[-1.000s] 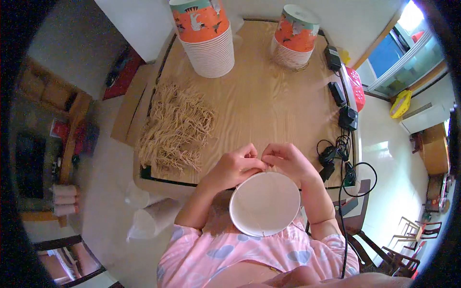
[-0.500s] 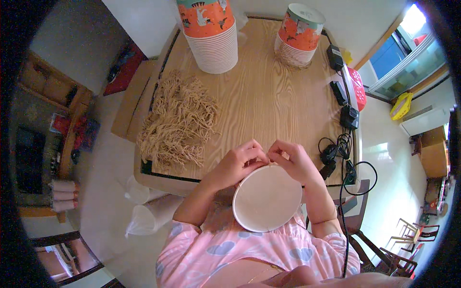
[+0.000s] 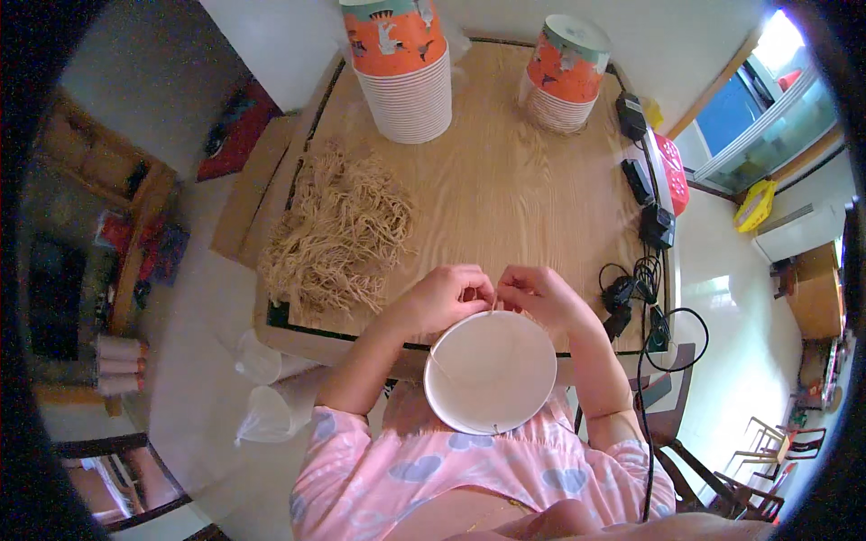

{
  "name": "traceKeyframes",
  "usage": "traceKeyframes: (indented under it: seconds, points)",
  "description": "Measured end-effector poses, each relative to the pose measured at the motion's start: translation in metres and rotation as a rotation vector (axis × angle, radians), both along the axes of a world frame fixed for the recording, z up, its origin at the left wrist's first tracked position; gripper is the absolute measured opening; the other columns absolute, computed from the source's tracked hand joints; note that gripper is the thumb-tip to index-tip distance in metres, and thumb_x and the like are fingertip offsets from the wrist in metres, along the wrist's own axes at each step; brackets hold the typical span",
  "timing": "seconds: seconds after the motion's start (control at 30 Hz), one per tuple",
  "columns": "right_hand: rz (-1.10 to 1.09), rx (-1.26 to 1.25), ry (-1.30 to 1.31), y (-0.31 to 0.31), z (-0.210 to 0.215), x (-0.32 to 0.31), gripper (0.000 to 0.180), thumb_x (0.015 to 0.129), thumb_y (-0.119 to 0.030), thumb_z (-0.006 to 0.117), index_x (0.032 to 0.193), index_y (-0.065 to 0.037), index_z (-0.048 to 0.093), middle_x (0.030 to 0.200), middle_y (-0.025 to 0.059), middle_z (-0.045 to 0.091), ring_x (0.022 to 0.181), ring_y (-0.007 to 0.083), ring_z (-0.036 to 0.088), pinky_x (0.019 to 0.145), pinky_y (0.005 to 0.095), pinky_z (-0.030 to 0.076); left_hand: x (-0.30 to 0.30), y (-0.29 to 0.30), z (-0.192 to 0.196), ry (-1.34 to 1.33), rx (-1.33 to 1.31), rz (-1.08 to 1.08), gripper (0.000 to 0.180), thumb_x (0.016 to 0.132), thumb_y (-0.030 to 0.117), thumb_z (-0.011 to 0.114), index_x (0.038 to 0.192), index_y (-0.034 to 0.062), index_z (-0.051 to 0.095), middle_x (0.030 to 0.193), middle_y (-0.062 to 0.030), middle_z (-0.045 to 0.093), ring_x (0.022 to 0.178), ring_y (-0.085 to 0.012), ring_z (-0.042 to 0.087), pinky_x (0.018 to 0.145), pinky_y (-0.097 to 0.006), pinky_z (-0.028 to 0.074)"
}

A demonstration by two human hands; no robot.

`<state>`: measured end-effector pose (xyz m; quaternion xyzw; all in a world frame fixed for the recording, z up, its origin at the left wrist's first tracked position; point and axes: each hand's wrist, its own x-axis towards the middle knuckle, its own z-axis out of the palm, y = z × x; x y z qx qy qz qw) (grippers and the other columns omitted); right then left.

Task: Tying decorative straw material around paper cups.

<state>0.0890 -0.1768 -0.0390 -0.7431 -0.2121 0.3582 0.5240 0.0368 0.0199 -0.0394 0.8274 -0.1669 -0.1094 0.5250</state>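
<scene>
A white paper bucket (image 3: 492,374) is against my front at the table's near edge, its open mouth facing up at me. Over its far rim my left hand (image 3: 451,296) and my right hand (image 3: 538,298) are closed in pinches, close together. A thin tan cord (image 3: 494,305) shows at the rim between the fingers. Another thin strand lies across the bucket's left rim, and a small dark mark shows at its near rim. The fingertips are partly hidden, so the exact grip on the cord is hard to see.
A heap of tan cords (image 3: 343,230) lies on the table at left. A tall stack of orange-printed paper buckets (image 3: 406,95) stands at the back, with a shorter stack (image 3: 561,81) to its right. Black adapters and cables (image 3: 645,279) run along the right edge.
The bucket has shifted slightly left and its mouth faces me more fully. My hands have moved a little left with it, still pinching at the far rim.
</scene>
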Motion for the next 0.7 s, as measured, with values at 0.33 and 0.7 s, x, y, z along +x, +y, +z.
traceKeyframes:
  seconds: [0.33, 0.7]
  points:
    - [-0.114, -0.004, -0.371, 0.002, 0.017, -0.025, 0.011, 0.081, -0.01, 0.061, 0.081, 0.0, 0.061, 0.067, 0.0067, 0.061, 0.062, 0.0126, 0.056, 0.056, 0.0264, 0.044, -0.003, 0.005, -0.028, 0.549, -0.629, -0.038, 0.014, 0.084, 0.013, 0.06, 0.093, 0.0027, 0.057, 0.081, -0.0013, 0.061, 0.077, -0.0089, 0.057, 0.07, -0.024, 0.047]
    - [-0.229, -0.021, -0.54, 0.003, 0.019, -0.039, 0.012, 0.079, -0.013, 0.065, 0.081, -0.003, 0.059, 0.075, 0.011, 0.061, 0.069, 0.0265, 0.059, 0.06, 0.0356, 0.048, -0.009, 0.0, -0.024, 0.727, -0.777, 0.114, 0.014, 0.085, 0.018, 0.06, 0.086, 0.0046, 0.059, 0.077, -0.0004, 0.06, 0.069, -0.008, 0.056, 0.065, -0.022, 0.046]
